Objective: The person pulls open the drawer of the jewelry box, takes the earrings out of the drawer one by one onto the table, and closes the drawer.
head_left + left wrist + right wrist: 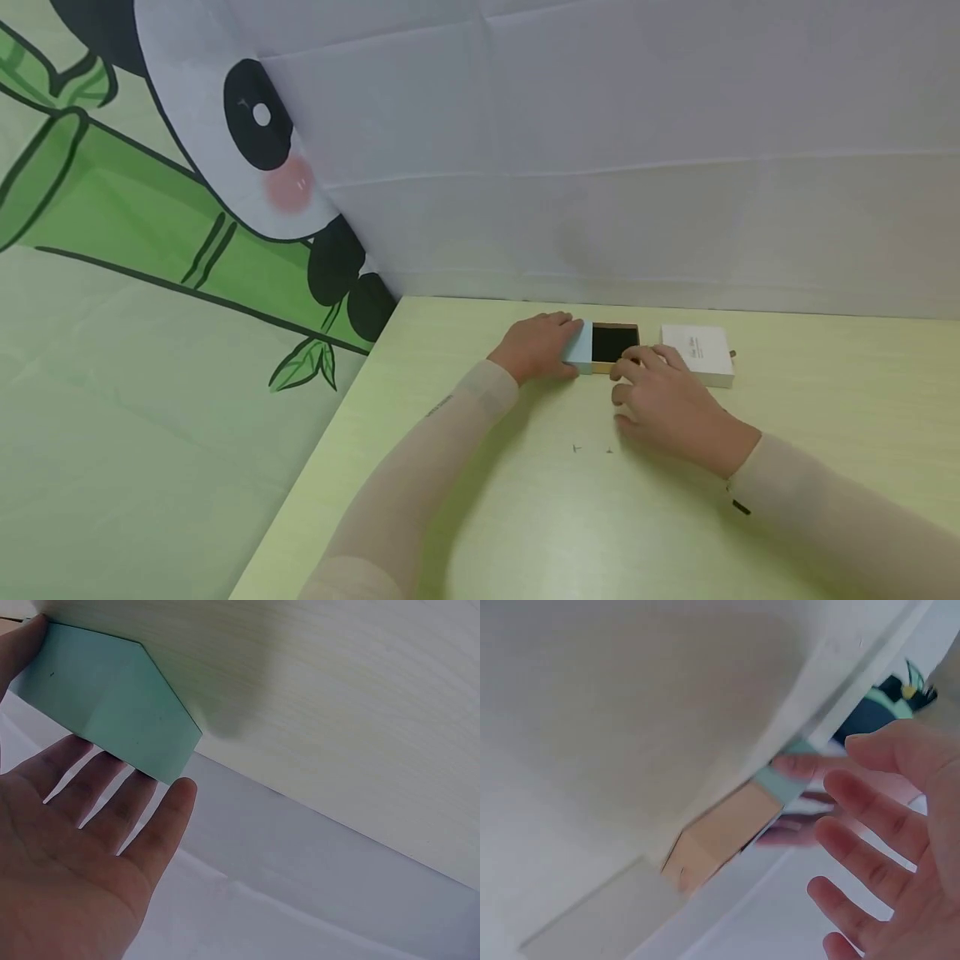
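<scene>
A small light blue box [578,354] lies on the table with its inner tray [615,343] slid out to the right; the tray is cardboard brown outside and black inside. My left hand [534,346] holds the blue cover from its left end, with the thumb on the near side and the fingers along the far side. The left wrist view shows the same blue cover [112,697] between thumb and fingers. Just right of the tray, my right hand [667,408] hovers with loosely bent, spread fingers. In the right wrist view nothing lies in the right hand [900,832], apart from the brown tray [727,825].
A white box [697,346] with small print stands right of the tray, a little dark tab at its right side. Two tiny thin pieces, one left [576,448] and one right [609,451], lie on the table [525,517] nearer me. White cloth [600,208] hangs behind.
</scene>
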A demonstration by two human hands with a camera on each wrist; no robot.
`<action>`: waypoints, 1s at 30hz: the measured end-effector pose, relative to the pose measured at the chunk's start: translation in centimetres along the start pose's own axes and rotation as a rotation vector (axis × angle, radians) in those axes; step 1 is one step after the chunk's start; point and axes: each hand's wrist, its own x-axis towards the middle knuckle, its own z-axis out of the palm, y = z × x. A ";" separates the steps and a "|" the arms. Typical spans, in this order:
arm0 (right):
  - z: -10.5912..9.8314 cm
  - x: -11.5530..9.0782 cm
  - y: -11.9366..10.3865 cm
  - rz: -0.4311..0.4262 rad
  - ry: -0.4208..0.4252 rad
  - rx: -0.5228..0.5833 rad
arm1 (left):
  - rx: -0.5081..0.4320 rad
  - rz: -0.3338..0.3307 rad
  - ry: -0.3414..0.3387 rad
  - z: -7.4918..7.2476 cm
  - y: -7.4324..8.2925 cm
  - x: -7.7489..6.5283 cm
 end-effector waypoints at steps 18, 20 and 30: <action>0.7 2.7 7.9 0.268 -0.187 0.069 | 0.018 -0.004 -0.018 -0.2 -0.1 0.4; 1.0 3.0 8.2 0.287 -0.211 0.094 | 0.017 -0.006 -0.020 -0.2 -0.1 0.4; 2.9 3.9 9.0 0.313 -0.254 0.110 | 0.015 -0.006 -0.014 0.0 0.0 0.4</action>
